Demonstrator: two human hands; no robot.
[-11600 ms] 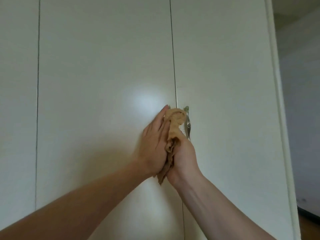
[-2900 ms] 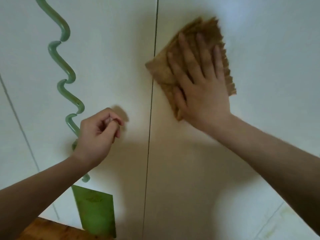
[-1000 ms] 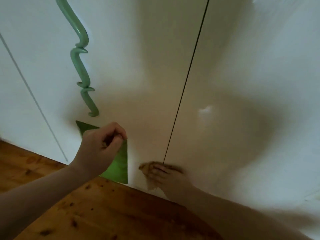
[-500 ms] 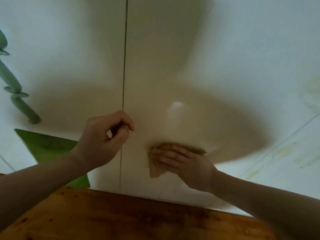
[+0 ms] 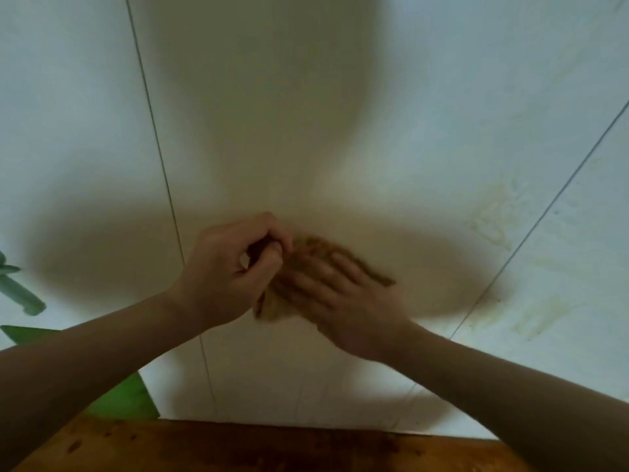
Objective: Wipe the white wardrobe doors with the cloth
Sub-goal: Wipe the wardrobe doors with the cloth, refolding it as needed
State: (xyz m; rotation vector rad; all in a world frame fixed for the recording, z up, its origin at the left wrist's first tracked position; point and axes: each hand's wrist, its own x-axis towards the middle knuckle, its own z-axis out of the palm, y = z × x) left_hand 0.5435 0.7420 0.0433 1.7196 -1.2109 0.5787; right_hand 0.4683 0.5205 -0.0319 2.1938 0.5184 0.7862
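Lying low on the white door (image 5: 289, 114): tan cloth (image 5: 308, 245), blurred, pinned flat by the right hand (image 5: 347, 301), fingers straight and spread. Left hand (image 5: 221, 277): fingers curled, set against the cloth's left edge; whether it pinches the cloth cannot be told. Left seam (image 5: 160, 172): just beside the left hand. Right seam (image 5: 544, 216): well apart from the cloth, bare panel between. Door's bottom edge: near, below both wrists, meeting the wooden floor (image 5: 272, 447). Bare panel above the hands. Far left: green shape (image 5: 126, 400) and pale green curl (image 5: 20, 294) on the next door.
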